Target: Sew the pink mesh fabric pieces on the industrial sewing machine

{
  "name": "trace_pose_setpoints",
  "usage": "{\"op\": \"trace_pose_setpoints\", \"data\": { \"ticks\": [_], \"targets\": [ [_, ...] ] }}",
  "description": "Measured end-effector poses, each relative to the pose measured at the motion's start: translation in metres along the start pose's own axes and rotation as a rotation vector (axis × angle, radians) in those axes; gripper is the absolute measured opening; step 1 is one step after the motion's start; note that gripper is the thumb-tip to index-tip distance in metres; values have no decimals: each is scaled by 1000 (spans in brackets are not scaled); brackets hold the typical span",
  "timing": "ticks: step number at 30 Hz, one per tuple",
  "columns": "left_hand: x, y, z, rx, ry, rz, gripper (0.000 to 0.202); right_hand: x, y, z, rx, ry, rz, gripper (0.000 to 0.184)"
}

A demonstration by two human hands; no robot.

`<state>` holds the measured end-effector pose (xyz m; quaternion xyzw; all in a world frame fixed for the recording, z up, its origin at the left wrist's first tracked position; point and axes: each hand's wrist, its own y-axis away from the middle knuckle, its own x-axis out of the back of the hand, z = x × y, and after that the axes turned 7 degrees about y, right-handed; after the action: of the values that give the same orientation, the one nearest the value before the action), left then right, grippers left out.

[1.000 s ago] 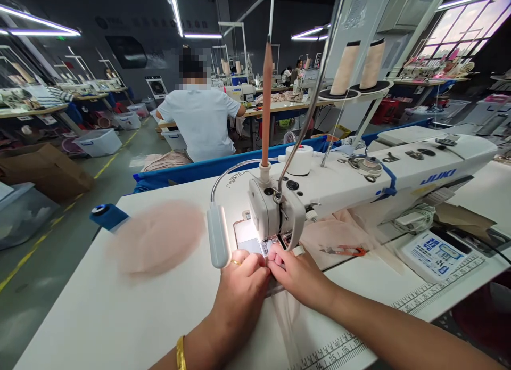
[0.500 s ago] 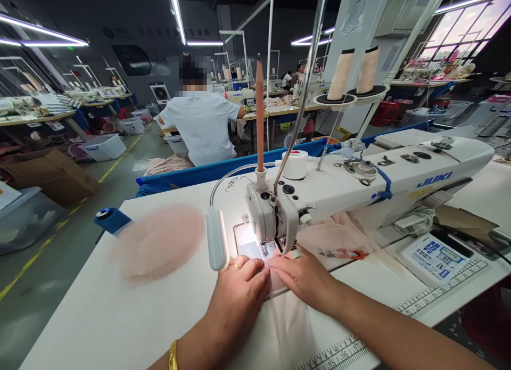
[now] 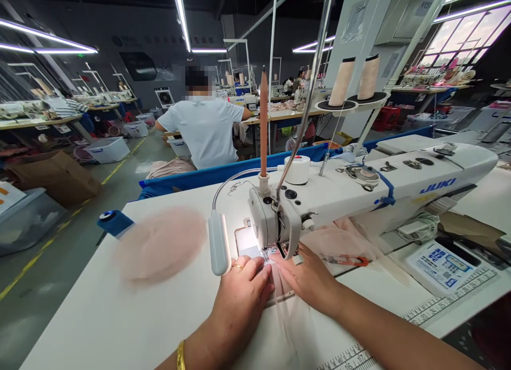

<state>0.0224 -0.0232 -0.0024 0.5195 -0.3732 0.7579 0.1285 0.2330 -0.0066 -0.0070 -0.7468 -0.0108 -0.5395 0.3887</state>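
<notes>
Nearest me, a strip of sheer pink cloth runs from beneath my fingers toward the desk's near edge. Its long axis lies roughly away from me, one end at the needle area, the loose end trailing toward me and a little to the right.

My left hand lies at the cloth's left side, fingers together and slightly bent, tips down beside the needle. My right hand comes in from the other side, its fingers stretched toward the same spot, partly hidden behind the sewing machine. I cannot tell whether either one pinches the cloth or only presses it.

A second ago my right fingers were curled up by the needle; now they lie flatter. I take that as going from gathering the cloth to keeping it smooth.

Along the desk's near right edge runs a ruler strip. Orange-handled snips lie farther in, right of my hands; toward the desk's left edge is a sheer pink piece. A blue thread cone lies at the far left corner. Beyond the far edge, a person in a pale shirt sits facing away.
</notes>
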Motion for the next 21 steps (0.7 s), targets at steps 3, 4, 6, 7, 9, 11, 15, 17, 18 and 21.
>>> {"op": "trace_pose_setpoints", "data": {
  "ticks": [3, 4, 6, 7, 9, 11, 15, 17, 18, 21],
  "targets": [
    [-1, 0, 0, 22, 5, -21, 24, -1, -1, -1, 1, 7, 1, 27],
    [-1, 0, 0, 34, 7, -29, 24, -1, -2, -1, -1, 11, -1, 27],
    [0, 0, 2, 59, 9, -54, 26, -1, -2, 0, -9, 19, -19, 26],
    [2, 1, 2, 71, 13, -72, 28, 0, -2, 1, -13, 21, -37, 25],
    [10, 4, 5, 101, 39, -129, 35, 7, -1, 4, -11, 16, -85, 24],
    [19, 9, 7, 115, 102, -217, 48, 19, 0, 7, 4, -22, -154, 17],
    [26, 21, 11, 42, 200, -346, 68, 47, 1, 10, 97, -238, -431, 40],
    [22, 23, 12, 21, 230, -301, 42, 53, 0, 10, 152, -304, -523, 33],
    [19, 22, 13, 33, 255, -264, 24, 54, 0, 11, 165, -306, -531, 19],
    [14, 14, 12, 129, 353, -134, 20, 51, 0, 15, 138, -295, -479, 18]
  ]
}}
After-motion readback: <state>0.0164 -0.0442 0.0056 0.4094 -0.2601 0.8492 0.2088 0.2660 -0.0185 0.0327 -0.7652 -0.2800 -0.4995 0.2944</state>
